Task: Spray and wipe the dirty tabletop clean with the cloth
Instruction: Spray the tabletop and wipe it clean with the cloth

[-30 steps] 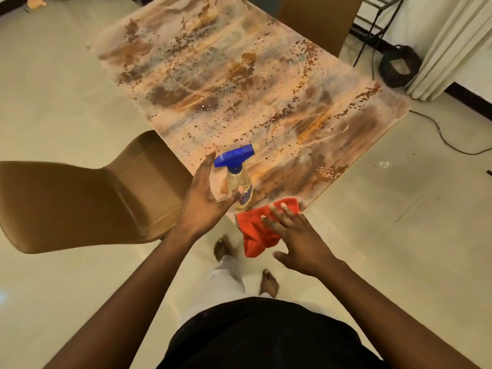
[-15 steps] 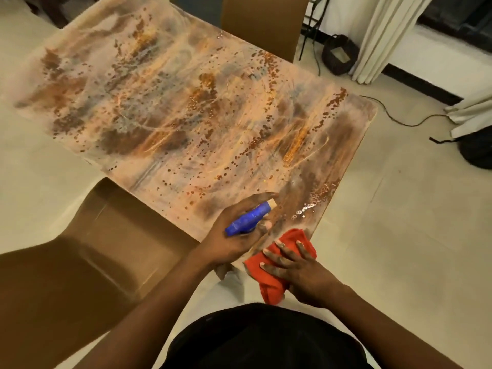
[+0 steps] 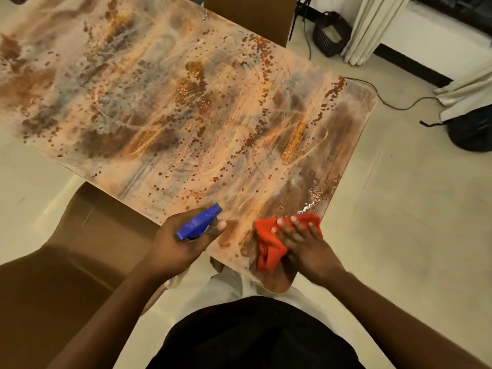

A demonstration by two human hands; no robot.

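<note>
The tabletop point(image 3: 165, 107) is a long slab mottled in orange, brown and grey, with specks and smears across it. My left hand point(image 3: 175, 249) grips a spray bottle point(image 3: 198, 223) by its blue trigger head at the near edge; the bottle's body is mostly hidden below the hand. My right hand point(image 3: 303, 246) presses a red cloth point(image 3: 269, 246) flat on the table's near right corner. A line of foam droplets point(image 3: 312, 201) lies just beyond the cloth.
A brown chair point(image 3: 66, 262) stands at the near left, tucked against the table edge. Another chair back point(image 3: 250, 14) rises at the far side. A black basket point(image 3: 331, 33), curtains point(image 3: 372, 27) and a floor cable point(image 3: 386, 102) sit at the right.
The view has closed in on the table. The spray bottle came down from upright to the table's near edge. My right hand slid the cloth farther onto the corner, and foam droplets appeared.
</note>
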